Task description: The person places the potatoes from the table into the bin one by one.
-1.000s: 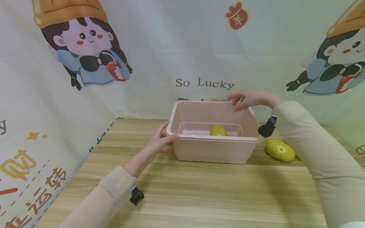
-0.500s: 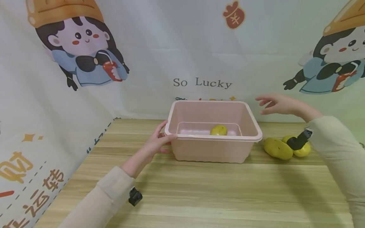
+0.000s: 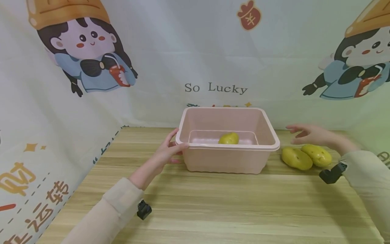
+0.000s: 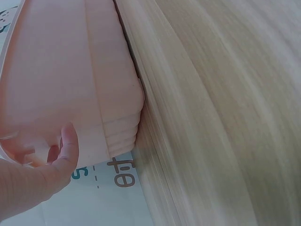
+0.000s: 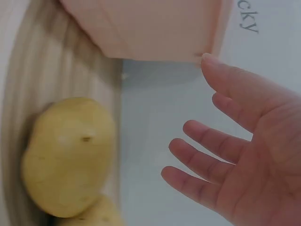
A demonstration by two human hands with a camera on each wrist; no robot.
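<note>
A pink plastic bin [image 3: 225,159] stands on the table with one yellow potato [image 3: 229,138] lying inside. My left hand [image 3: 164,154] grips its near left corner, thumb over the front rim and the other fingers along the side. In the left wrist view that hand [image 4: 51,165] curls at the bin's wall [image 4: 51,70]. To the bin's right, two more potatoes lie side by side, a nearer potato [image 3: 297,158] and a farther potato [image 3: 317,155]. Just above them hovers my right hand [image 3: 317,136], fingers spread and holding nothing; the right wrist view shows its palm [image 5: 277,155] bare.
A wooden table [image 3: 207,206] carries everything. Right behind the bin hangs a white printed cloth [image 3: 164,61], which also runs down the left side. A small black camera [image 3: 333,173] sticks out from the right sleeve, another black camera [image 3: 144,210] from the left.
My right hand has moved from over the bin out to the right and down toward the two potatoes. The potato inside has shifted slightly left. The left hand stays at the bin.
</note>
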